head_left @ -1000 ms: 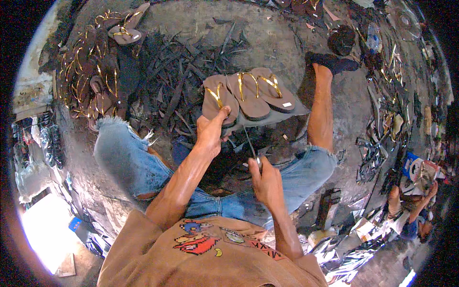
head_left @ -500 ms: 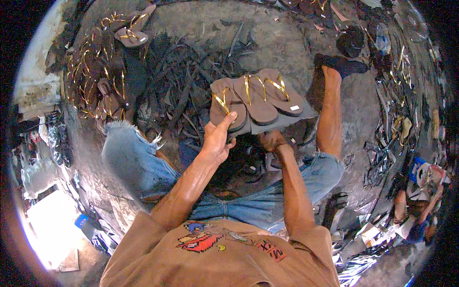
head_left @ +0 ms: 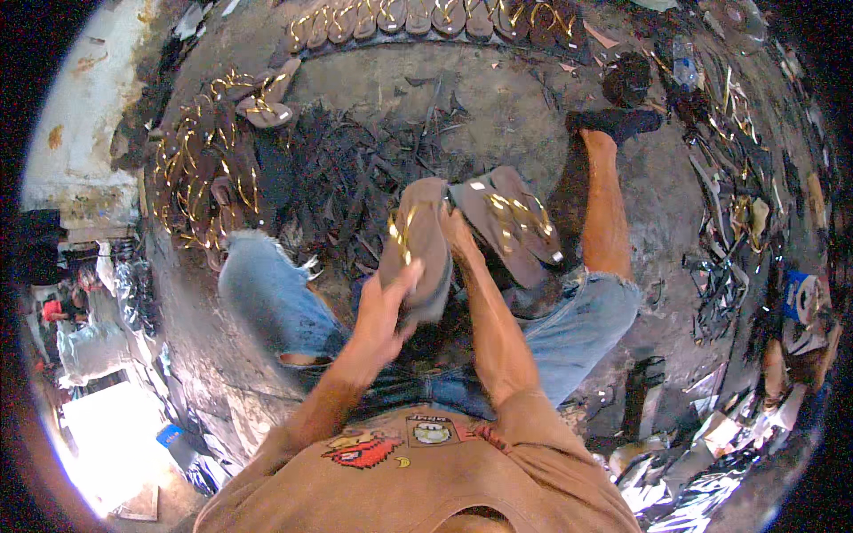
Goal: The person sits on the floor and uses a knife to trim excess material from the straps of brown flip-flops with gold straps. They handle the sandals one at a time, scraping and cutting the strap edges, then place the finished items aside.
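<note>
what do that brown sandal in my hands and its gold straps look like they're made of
Brown sandal: probably rubber or foam, matte; the sole looks flat, dull and evenly coloured, though motion blur hides any texture. Gold straps: likely metallic-finish plastic or synthetic; they glint brightly. Left hand grips its near end, right hand its far side.

Packages and printed graphics in view: three items.

A blue, box-like container (head_left: pixel 171 435) lies at lower left beside the bright floor patch. A blue cylindrical package with a white end (head_left: pixel 802 298) sits at the right edge among scraps. A printed graphic (head_left: pixel 402 441) on the brown shirt front shows a red figure, a rectangular pale-green and white panel, and red marks; finer detail cannot be told. No screens or signs visible.
</note>
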{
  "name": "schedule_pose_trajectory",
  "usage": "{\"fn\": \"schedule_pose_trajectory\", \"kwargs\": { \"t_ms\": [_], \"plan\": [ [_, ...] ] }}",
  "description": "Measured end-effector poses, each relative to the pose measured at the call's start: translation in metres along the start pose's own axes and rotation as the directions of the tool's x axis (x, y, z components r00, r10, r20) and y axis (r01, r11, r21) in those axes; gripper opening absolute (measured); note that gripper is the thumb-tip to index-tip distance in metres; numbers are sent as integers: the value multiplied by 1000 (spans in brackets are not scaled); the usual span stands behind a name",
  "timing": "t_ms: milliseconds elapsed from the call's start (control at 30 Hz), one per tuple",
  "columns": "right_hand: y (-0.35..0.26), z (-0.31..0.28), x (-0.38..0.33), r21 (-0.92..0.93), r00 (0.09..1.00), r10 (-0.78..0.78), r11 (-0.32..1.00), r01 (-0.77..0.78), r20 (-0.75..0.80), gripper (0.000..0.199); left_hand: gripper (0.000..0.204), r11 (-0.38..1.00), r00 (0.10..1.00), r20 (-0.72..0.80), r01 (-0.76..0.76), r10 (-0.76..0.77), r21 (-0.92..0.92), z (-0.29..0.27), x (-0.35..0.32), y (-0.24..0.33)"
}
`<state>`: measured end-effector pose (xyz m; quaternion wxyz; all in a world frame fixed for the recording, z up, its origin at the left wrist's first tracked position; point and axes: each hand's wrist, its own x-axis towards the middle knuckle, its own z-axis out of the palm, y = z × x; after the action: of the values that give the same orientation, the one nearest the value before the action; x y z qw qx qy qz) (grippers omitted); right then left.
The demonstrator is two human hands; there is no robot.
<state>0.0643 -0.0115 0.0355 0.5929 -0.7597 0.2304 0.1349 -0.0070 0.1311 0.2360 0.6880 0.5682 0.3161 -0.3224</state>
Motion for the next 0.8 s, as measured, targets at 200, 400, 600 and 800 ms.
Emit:
{"fn": "schedule_pose_trajectory", "kwargs": {
  "t_ms": [200, 400, 600, 800],
  "plan": [
    [-116, -37, -106, 700, 996, -63, 709, 85, -57, 62, 61, 796, 855, 140, -517, 500, 315, -30, -91, -6],
    [-167, -97, -203, 332, 896, -360, 838, 433, -261, 28, 65, 601, 632, 312, -774, 709, 199, -13, -83, 9],
    [-136, -88, -265, 203, 867, -373, 869, 451, -331, 35, 50, 860, 835, 270, -508, 479, 46, -15, -84, 72],
    [-63, -82, -340, -198, 985, -172, 965, 174, 29, 26, 42, 952, 921, 243, -304, 303, -37, -48, -100, 73]
  ]
}}
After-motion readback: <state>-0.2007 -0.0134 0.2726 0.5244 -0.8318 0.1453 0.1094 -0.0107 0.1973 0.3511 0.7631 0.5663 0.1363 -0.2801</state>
